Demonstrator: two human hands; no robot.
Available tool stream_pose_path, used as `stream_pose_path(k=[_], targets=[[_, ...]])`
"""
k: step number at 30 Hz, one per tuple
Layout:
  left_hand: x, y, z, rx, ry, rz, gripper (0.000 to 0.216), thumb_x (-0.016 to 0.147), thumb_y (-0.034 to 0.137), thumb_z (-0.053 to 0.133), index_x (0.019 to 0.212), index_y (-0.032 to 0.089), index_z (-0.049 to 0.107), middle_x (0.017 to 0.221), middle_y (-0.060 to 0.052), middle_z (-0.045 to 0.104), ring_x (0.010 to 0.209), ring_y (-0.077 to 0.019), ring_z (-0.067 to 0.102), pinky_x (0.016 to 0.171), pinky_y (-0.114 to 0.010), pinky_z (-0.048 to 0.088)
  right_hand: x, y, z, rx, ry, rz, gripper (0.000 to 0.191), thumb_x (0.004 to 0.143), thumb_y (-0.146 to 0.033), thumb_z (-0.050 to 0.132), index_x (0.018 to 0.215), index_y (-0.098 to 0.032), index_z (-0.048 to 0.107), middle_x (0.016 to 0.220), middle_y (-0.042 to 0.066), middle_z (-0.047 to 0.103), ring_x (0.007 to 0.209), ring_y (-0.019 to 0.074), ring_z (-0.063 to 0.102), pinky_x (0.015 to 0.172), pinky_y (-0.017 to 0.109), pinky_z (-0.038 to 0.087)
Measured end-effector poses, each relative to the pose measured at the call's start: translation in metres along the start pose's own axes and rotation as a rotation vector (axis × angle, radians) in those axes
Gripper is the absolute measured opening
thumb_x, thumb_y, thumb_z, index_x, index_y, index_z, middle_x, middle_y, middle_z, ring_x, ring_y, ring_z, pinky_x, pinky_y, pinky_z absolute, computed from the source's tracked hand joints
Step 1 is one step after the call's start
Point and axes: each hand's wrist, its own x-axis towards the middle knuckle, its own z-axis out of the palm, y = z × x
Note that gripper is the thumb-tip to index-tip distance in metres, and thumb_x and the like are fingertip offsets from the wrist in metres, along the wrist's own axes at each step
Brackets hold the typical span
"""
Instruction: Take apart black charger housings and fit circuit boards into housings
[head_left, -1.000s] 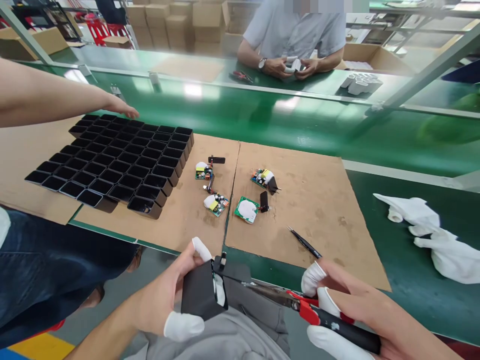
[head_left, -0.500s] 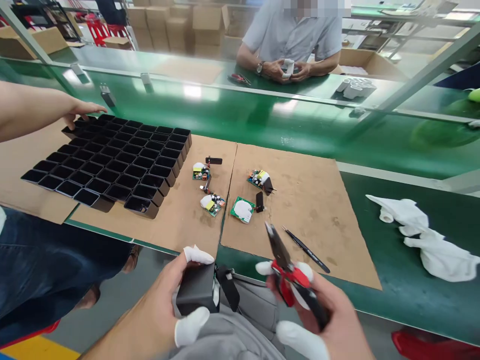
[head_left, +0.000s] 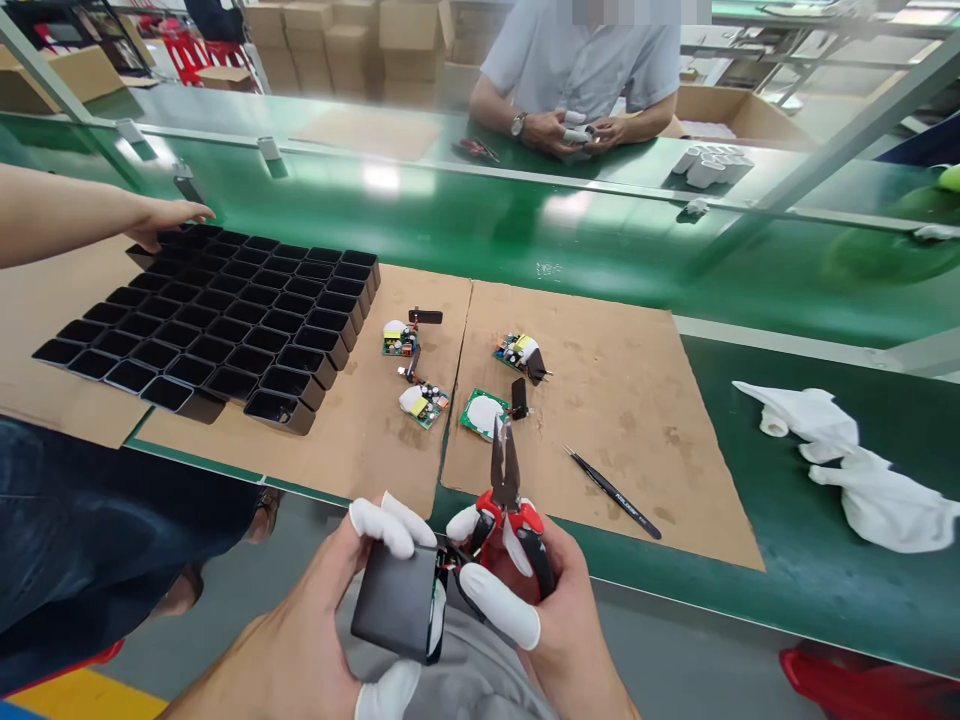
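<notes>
Green workbench [head_left: 795, 545] fills most of the view, cardboard sheets [head_left: 622, 400] covering much of it, with rows of open black housings [head_left: 240, 300] at left. Over the lap, near the bench edge, the right hand [head_left: 566, 610] clasps red-handled pliers [head_left: 506, 490], tips up, while the left hand [head_left: 334, 605] grasps one black case [head_left: 394, 600]. Black tweezers [head_left: 615, 495] and four circuit boards [head_left: 424, 405] lie on the cardboard. Thin wires [head_left: 445, 562] show at the case's open end, beside the right fingertips.

Bright in here, an even white light seemingly from overhead, throwing glare patches on the green belt [head_left: 457, 215]; shadows on the cardboard [head_left: 600, 370] are faint. The pliers [head_left: 506, 488] look fairly sharp, the boxes [head_left: 412, 50] behind hazy, and the posts [head_left: 862, 120] slant towards the stretched edges
</notes>
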Motion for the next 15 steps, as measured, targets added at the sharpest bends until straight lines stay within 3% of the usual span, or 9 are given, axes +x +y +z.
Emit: stream_pose_path(k=[5, 9, 13, 15], targets=[[0.022, 0.024, 0.007, 0.325, -0.145, -0.26, 0.1, 0.067, 0.011, 0.083, 0.158, 0.039, 0.049, 0.159, -0.012, 0.065, 0.146, -0.0408, 0.065, 0.12, -0.056, 0.059, 0.007, -0.022, 0.001, -0.198, -0.072, -0.024, 0.046, 0.062, -0.029, 0.113, 0.099, -0.026, 0.086, 0.099, 0.003, 0.082, 0.081, 0.0173, 0.067, 0.079, 0.027, 0.062], [0.022, 0.024, 0.008, 0.387, -0.171, -0.337, 0.1, 0.068, 0.021, 0.084, 0.16, 0.034, 0.046, 0.161, -0.014, 0.064, 0.146, -0.0409, 0.066, 0.12, -0.058, 0.06, 0.012, -0.039, -0.004, -0.348, -0.155, -0.097, 0.045, 0.069, -0.037, 0.11, 0.106, -0.027, 0.087, 0.095, 0.002, 0.079, 0.082, 0.0174, 0.066, 0.078, 0.025, 0.06], [0.021, 0.03, 0.005, 0.529, -0.093, -0.314, 0.087, 0.075, 0.028, 0.081, 0.155, 0.03, 0.047, 0.15, -0.015, 0.07, 0.139, -0.0386, 0.072, 0.118, -0.057, 0.062, 0.005, -0.065, -0.02, -0.57, -0.176, -0.229, 0.03, 0.096, -0.055, 0.087, 0.101, -0.027, 0.083, 0.097, 0.005, 0.08, 0.082, 0.021, 0.071, 0.076, 0.029, 0.062], [0.023, 0.035, 0.001, 0.62, -0.065, -0.276, 0.08, 0.074, 0.025, 0.078, 0.15, 0.029, 0.051, 0.141, -0.013, 0.075, 0.133, -0.0372, 0.075, 0.114, -0.055, 0.065, -0.003, -0.086, -0.032, -0.757, -0.24, -0.26, 0.032, 0.107, -0.056, 0.072, 0.097, -0.027, 0.081, 0.095, 0.006, 0.079, 0.081, 0.0227, 0.073, 0.073, 0.03, 0.062]])
